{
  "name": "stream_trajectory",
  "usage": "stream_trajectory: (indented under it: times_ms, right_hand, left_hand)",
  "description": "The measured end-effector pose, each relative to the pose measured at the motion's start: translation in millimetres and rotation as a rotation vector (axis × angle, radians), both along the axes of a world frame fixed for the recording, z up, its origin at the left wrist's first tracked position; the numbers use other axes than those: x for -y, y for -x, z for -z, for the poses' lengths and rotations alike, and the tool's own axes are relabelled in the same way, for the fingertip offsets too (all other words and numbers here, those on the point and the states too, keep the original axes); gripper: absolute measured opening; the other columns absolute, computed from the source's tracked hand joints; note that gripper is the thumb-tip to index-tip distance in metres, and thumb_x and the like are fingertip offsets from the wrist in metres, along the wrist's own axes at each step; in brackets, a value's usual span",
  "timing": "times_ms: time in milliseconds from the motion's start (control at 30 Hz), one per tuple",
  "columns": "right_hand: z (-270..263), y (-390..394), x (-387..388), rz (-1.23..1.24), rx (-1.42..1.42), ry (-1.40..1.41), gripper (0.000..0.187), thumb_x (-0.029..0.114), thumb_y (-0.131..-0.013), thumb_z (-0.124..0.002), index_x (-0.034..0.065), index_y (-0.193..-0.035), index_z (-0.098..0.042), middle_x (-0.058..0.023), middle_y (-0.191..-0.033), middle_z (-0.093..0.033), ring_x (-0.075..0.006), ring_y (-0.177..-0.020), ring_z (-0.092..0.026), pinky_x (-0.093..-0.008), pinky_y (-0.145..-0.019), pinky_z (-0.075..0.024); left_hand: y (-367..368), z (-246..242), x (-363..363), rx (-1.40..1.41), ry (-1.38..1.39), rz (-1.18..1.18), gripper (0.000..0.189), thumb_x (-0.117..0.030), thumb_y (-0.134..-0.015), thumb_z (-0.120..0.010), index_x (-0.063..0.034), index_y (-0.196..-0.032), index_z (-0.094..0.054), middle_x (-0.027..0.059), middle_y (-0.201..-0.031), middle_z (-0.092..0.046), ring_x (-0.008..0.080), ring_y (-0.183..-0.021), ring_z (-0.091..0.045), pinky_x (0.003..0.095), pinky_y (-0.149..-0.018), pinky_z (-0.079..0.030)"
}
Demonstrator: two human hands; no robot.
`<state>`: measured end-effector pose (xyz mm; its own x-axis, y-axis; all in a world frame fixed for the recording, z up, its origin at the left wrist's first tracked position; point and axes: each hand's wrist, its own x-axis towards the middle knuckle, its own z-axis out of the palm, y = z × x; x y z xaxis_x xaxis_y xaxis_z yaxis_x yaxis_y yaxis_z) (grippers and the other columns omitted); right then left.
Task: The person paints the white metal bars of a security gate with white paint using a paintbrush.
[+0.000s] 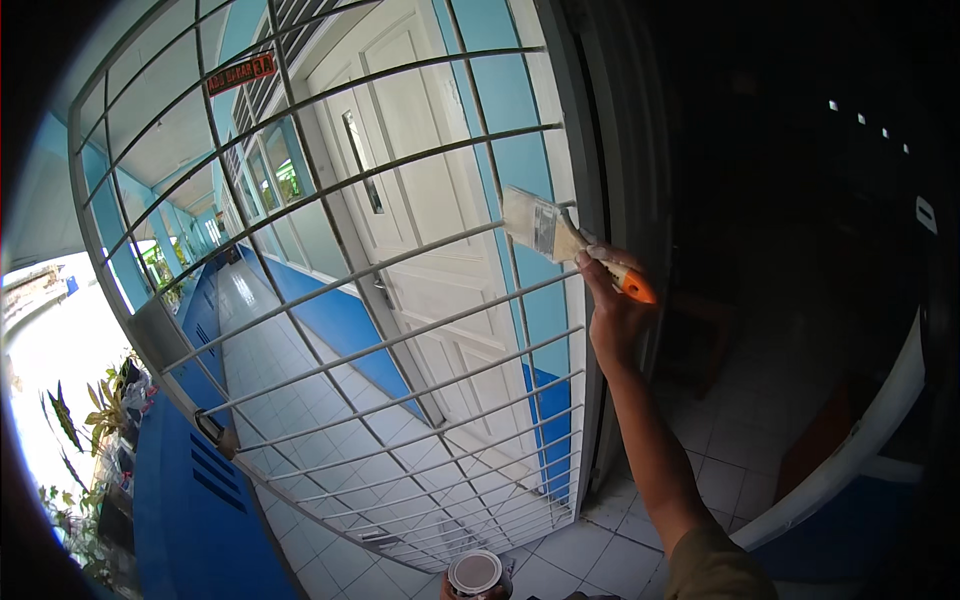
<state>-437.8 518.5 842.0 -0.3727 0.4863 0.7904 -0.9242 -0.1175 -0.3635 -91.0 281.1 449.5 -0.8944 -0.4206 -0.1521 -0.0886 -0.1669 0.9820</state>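
My right hand (616, 289) is closed around a wide flat paintbrush (541, 223) with a pale handle and an orange end. Its bristles point left and meet a horizontal bar of the metal grille gate (405, 255), near the gate's right side. The lower bars look pale; several upper bars look darker. Low at the picture's bottom edge, my left hand (448, 588) holds a round paint can (475, 573), seen from above with a greyish surface inside its rim. Most of that hand is hidden by the can and cut off by the edge. A latch (214, 429) sits on the gate's left frame.
Behind the gate stand a white panelled door (450, 300) and a blue wall. A tiled corridor (255, 330) runs back left beside a low blue wall (180, 480) with potted plants (109, 412). A small sign with writing (241, 74) is at upper left. The right side is dark.
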Motion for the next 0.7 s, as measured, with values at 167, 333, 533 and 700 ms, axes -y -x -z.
stream_trajectory:
  times_ms: [167, 333, 533, 700]
  right_hand:
    - [-11.0, 21.0, -27.3, 0.122, 0.169, 0.069, 0.017, 0.005, -0.09, -0.079, -0.0019, -0.103, -0.072, -0.0125, -0.102, -0.074, -0.0195, -0.097, -0.073, -0.0329, -0.086, -0.0609]
    - [-7.2, 26.4, -20.0, -0.116, 0.14, 0.23, 0.022, 0.005, -0.088, -0.08, -0.0042, -0.105, -0.069, -0.0137, -0.104, -0.072, -0.0235, -0.097, -0.074, -0.0343, -0.088, -0.0637]
    - [5.0, 36.2, -28.2, -0.237, 0.091, 0.353, 0.023, 0.005, -0.088, -0.081, -0.0053, -0.104, -0.068, -0.0143, -0.102, -0.071, -0.0242, -0.095, -0.074, -0.0338, -0.086, -0.0642]
    - [5.7, 34.3, -25.2, 0.176, 0.114, 0.129, 0.022, 0.006, -0.088, -0.081, -0.003, -0.105, -0.069, -0.012, -0.103, -0.072, -0.0215, -0.098, -0.074, -0.0335, -0.085, -0.0635]
  left_hand:
    - [6.3, -1.6, -9.9, 0.022, 0.041, -0.059, 0.086, -0.016, -0.069, -0.092, -0.0024, -0.142, -0.049, 0.0149, -0.133, -0.064, 0.0283, -0.12, -0.062, 0.0408, -0.1, -0.051]
    - [11.1, -1.0, -17.4, 0.0, 0.059, -0.064, 0.086, -0.015, -0.068, -0.091, -0.0021, -0.142, -0.049, 0.0149, -0.133, -0.064, 0.028, -0.12, -0.062, 0.0409, -0.1, -0.051]
    - [12.2, -5.6, -22.1, -0.016, 0.015, -0.07, 0.087, -0.014, -0.068, -0.092, -0.0016, -0.143, -0.048, 0.0147, -0.133, -0.064, 0.0276, -0.12, -0.062, 0.0409, -0.1, -0.051]
    - [20.4, -8.0, -31.2, 0.036, 0.015, -0.095, 0.091, -0.013, -0.067, -0.093, -0.0009, -0.145, -0.046, 0.0147, -0.134, -0.063, 0.0274, -0.121, -0.062, 0.0392, -0.101, -0.051]
